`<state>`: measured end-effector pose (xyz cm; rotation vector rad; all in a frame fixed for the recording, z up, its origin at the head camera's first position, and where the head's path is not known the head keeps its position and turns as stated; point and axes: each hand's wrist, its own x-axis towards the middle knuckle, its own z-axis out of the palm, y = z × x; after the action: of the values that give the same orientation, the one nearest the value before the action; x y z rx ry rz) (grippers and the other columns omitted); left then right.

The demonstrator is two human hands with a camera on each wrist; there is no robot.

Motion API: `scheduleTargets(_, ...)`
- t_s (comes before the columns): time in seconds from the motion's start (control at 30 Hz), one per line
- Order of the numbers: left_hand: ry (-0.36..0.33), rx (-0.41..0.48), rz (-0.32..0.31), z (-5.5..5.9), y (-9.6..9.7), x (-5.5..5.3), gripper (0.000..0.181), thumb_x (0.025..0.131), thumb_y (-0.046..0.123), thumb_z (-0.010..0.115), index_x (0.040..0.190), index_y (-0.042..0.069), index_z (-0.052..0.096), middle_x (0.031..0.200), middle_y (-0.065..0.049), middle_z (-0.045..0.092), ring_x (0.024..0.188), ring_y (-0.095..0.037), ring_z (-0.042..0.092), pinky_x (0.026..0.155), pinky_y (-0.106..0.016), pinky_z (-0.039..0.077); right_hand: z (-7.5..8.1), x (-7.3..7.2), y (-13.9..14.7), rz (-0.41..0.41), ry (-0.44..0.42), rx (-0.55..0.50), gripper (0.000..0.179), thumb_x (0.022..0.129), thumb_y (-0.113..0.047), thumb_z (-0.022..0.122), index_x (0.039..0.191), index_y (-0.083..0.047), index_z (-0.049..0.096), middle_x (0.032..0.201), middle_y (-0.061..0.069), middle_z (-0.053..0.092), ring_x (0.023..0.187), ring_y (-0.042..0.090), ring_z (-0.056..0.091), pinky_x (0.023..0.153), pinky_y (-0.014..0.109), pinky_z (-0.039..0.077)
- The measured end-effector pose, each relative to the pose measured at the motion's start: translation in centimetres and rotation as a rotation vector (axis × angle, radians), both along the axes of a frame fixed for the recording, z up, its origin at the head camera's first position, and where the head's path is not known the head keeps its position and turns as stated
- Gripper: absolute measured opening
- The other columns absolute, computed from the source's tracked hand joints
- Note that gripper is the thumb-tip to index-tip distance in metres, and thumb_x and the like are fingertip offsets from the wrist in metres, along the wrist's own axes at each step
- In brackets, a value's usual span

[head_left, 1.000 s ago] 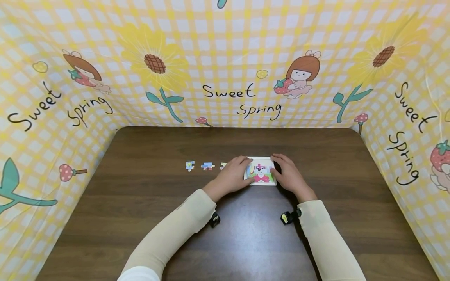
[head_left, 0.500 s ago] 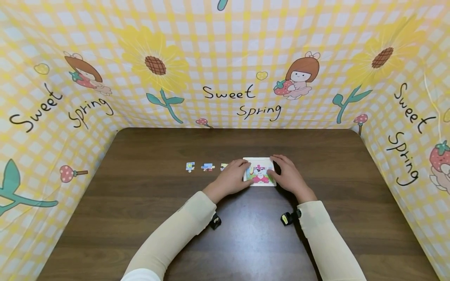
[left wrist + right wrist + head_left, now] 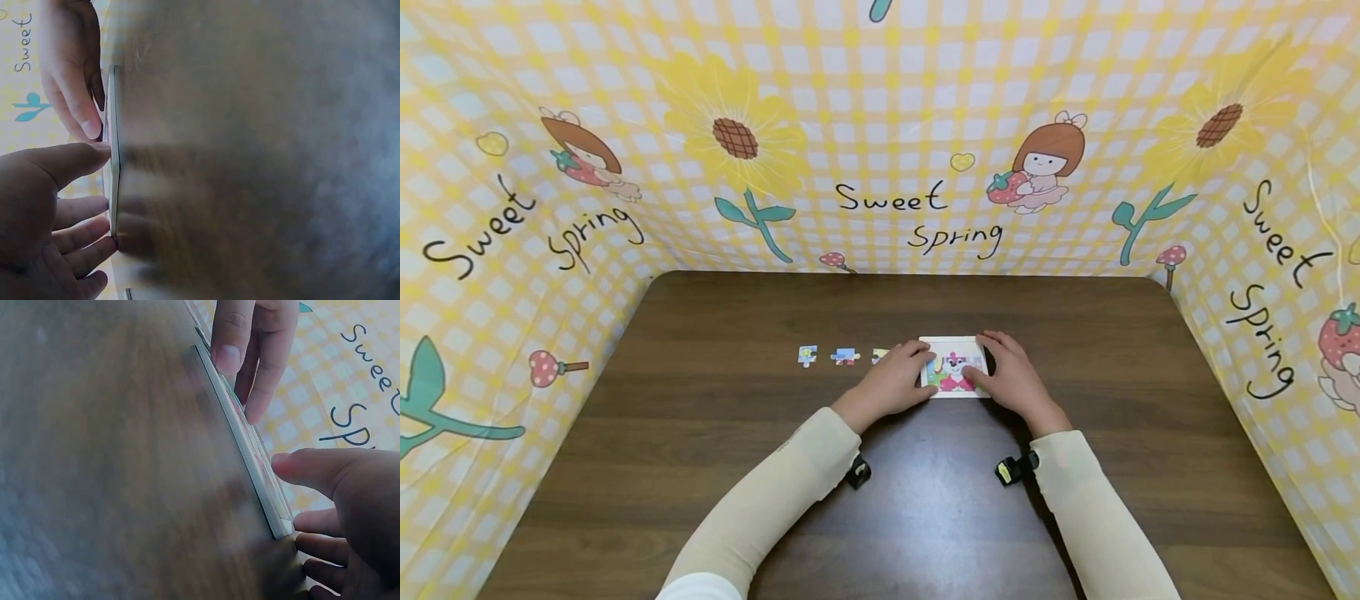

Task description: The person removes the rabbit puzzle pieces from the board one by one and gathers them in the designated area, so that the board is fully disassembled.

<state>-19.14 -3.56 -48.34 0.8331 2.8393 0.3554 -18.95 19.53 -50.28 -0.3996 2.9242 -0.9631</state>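
In the head view a small white-framed jigsaw puzzle lies on the table, showing a pink and white cartoon animal. My left hand holds its left side, thumb at the near corner and fingers along the edge. On the other side, my right hand rests its fingers by the right edge while its thumb presses on the picture. The left wrist view shows the frame's thin edge between thumb and fingers. From the right wrist, the right thumb touches the puzzle's face. Both hands partly cover the picture.
Left of the puzzle, loose jigsaw pieces lie in a row: one, a second, and a third partly behind the left hand. The brown wooden table is bounded by yellow checked cloth at the back and sides.
My right thumb has slid left across the picture, from the puzzle's right edge toward its middle. My left hand stays almost still, and the loose pieces have not moved.
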Motion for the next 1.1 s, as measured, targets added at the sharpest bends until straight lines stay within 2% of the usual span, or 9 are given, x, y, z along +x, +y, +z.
scheduleTargets(0.3,-0.009,0.023,-0.002,0.00,-0.13,-0.15,0.064,0.092,0.043,0.065,0.142,0.007,0.050,0.147,-0.010,0.042,0.134,-0.027,0.040,0.111,-0.037,0.031,0.09,-0.01,-0.08,-0.003,0.006,0.014,0.071,0.088,-0.038,0.071,0.143,-0.002,0.045,0.148,0.019,0.037,0.136,0.038,0.032,0.108,0.054,0.031)
scheduleTargets(0.77,-0.047,0.011,0.021,-0.28,-0.22,-0.09,0.067,0.092,0.045,0.065,0.143,0.007,0.047,0.150,-0.008,0.039,0.137,-0.025,0.037,0.111,-0.037,0.031,0.01,0.22,-0.25,-0.004,-0.006,0.033,0.071,0.089,-0.038,0.070,0.144,-0.003,0.045,0.149,0.018,0.037,0.137,0.038,0.032,0.108,0.054,0.030)
scheduleTargets(1.1,-0.046,0.026,0.014,-0.02,-0.20,-0.12,0.065,0.092,0.043,0.066,0.142,0.006,0.049,0.149,-0.009,0.040,0.136,-0.025,0.038,0.110,-0.036,0.031,-0.01,0.20,-0.18,-0.006,0.015,0.033,0.067,0.091,-0.040,0.067,0.143,-0.004,0.047,0.149,0.017,0.037,0.137,0.037,0.032,0.107,0.054,0.031)
